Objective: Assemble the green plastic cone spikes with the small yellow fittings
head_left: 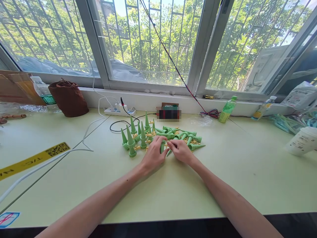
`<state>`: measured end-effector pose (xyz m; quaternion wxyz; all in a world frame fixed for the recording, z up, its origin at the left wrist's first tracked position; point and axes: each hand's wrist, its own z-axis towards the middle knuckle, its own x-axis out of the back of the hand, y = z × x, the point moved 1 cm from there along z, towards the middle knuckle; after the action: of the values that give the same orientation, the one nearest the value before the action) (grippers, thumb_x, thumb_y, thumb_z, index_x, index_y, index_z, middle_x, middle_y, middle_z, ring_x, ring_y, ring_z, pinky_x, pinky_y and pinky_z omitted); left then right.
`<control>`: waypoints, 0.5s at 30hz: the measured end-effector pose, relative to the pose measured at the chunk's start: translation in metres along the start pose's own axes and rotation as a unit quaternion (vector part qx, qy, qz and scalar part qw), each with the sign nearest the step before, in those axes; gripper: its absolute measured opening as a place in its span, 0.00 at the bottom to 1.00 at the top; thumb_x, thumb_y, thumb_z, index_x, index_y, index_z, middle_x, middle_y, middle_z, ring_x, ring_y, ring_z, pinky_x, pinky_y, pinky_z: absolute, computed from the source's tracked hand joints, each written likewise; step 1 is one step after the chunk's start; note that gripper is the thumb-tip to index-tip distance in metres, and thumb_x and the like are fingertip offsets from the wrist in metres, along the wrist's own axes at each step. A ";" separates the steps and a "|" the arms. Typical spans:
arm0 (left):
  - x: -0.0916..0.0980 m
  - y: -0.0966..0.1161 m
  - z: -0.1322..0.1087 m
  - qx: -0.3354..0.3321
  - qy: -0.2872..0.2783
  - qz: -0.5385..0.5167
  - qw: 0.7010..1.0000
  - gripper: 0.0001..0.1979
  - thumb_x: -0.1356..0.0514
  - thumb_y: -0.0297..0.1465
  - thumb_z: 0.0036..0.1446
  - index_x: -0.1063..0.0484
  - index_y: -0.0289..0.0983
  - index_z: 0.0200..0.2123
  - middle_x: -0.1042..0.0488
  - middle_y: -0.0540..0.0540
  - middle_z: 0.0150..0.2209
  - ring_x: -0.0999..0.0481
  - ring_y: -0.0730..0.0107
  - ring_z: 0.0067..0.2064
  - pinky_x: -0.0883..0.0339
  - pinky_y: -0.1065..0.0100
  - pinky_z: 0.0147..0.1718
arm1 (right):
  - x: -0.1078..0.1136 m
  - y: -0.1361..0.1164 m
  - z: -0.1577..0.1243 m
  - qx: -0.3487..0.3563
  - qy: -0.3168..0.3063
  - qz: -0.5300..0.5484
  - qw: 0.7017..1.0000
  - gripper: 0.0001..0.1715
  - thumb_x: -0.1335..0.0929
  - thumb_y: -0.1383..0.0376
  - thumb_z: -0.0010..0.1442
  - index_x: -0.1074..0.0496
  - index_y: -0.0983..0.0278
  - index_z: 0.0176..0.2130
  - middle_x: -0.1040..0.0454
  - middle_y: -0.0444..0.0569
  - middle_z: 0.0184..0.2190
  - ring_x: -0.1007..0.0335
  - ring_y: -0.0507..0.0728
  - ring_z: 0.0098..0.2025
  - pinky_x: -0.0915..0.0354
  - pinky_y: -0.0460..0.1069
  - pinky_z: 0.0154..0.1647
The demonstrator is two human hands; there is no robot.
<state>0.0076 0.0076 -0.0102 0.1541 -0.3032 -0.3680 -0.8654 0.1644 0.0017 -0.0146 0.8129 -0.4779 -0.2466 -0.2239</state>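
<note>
My left hand [155,154] is wrapped round a green plastic cone piece [162,146] near the middle of the table. Close against it on the right, my right hand [179,150] has its thumb and fingers pinched at a small yellow part [166,144] beside the cone piece. To the left stand several upright green cones [130,140] with yellow valve parts. A loose pile of green cones [189,137] lies on its side behind and to the right of my right hand, with small yellow parts among them.
The pale green table [185,195] bears a power strip [120,111], a dark device [169,114], a brown bag [68,97], a green bottle [227,109] and a paper cup [302,141]. A white cable [85,137] crosses the left side.
</note>
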 end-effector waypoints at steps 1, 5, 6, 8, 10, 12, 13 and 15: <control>0.000 0.000 0.000 0.003 -0.001 -0.001 1.000 0.11 0.41 0.28 0.57 0.34 0.39 0.45 0.30 0.45 0.43 0.29 0.67 0.36 0.33 0.64 0.36 | 0.000 0.000 0.000 0.000 -0.001 -0.001 1.000 0.23 0.41 0.58 0.65 0.46 0.63 0.20 0.44 0.41 0.17 0.50 0.50 0.22 0.54 0.47 0.24; 0.000 0.000 0.000 0.017 -0.012 -0.004 1.000 0.11 0.41 0.30 0.57 0.33 0.40 0.44 0.30 0.45 0.43 0.29 0.69 0.35 0.33 0.66 0.34 | 0.000 -0.001 0.000 -0.003 -0.004 -0.002 1.000 0.23 0.42 0.58 0.64 0.46 0.63 0.20 0.44 0.41 0.17 0.50 0.50 0.22 0.54 0.47 0.25; 0.000 0.000 0.000 0.020 -0.014 -0.004 1.000 0.11 0.41 0.30 0.57 0.33 0.40 0.44 0.30 0.46 0.43 0.30 0.70 0.34 0.33 0.66 0.34 | 0.001 -0.001 0.000 -0.005 -0.004 0.000 1.000 0.23 0.41 0.57 0.64 0.46 0.63 0.20 0.44 0.41 0.17 0.50 0.50 0.22 0.54 0.47 0.25; 0.000 0.000 0.000 0.026 -0.016 -0.007 1.000 0.10 0.41 0.32 0.58 0.33 0.40 0.44 0.30 0.46 0.43 0.31 0.72 0.30 0.33 0.66 0.33 | 0.001 0.000 0.000 -0.009 -0.002 0.004 1.000 0.24 0.42 0.57 0.64 0.46 0.63 0.20 0.44 0.41 0.17 0.50 0.50 0.22 0.54 0.47 0.25; 0.000 0.002 0.000 0.029 -0.016 -0.018 0.999 0.10 0.42 0.33 0.59 0.33 0.39 0.44 0.31 0.46 0.43 0.32 0.75 0.28 0.32 0.66 0.32 | 0.001 0.001 0.001 -0.016 0.008 0.004 1.000 0.24 0.42 0.56 0.65 0.46 0.63 0.20 0.45 0.41 0.17 0.51 0.50 0.22 0.54 0.47 0.24; 0.001 0.003 0.001 0.033 -0.013 -0.040 0.999 0.10 0.43 0.35 0.61 0.33 0.39 0.44 0.31 0.45 0.44 0.32 0.76 0.27 0.31 0.68 0.30 | 0.001 0.002 0.002 -0.026 0.024 0.002 0.999 0.25 0.41 0.55 0.65 0.46 0.63 0.20 0.45 0.41 0.17 0.51 0.50 0.22 0.54 0.47 0.24; 0.001 0.004 0.001 0.034 -0.009 -0.050 0.998 0.09 0.45 0.34 0.62 0.33 0.39 0.44 0.32 0.45 0.44 0.31 0.76 0.27 0.31 0.68 0.29 | 0.001 0.003 0.002 -0.032 0.033 0.001 0.999 0.26 0.41 0.54 0.65 0.45 0.63 0.19 0.44 0.41 0.16 0.51 0.50 0.21 0.53 0.48 0.24; 0.002 0.004 0.002 0.034 0.001 -0.061 0.998 0.09 0.49 0.32 0.64 0.32 0.39 0.43 0.32 0.45 0.44 0.30 0.75 0.28 0.31 0.69 0.28 | 0.002 0.003 0.003 -0.045 0.050 0.001 0.998 0.27 0.42 0.54 0.65 0.44 0.63 0.19 0.44 0.41 0.16 0.49 0.50 0.21 0.52 0.48 0.24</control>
<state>0.0090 0.0064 -0.0055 0.1114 -0.2738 -0.4151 -0.8604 0.1671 0.0055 -0.0145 0.8024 -0.5020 -0.1946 -0.2575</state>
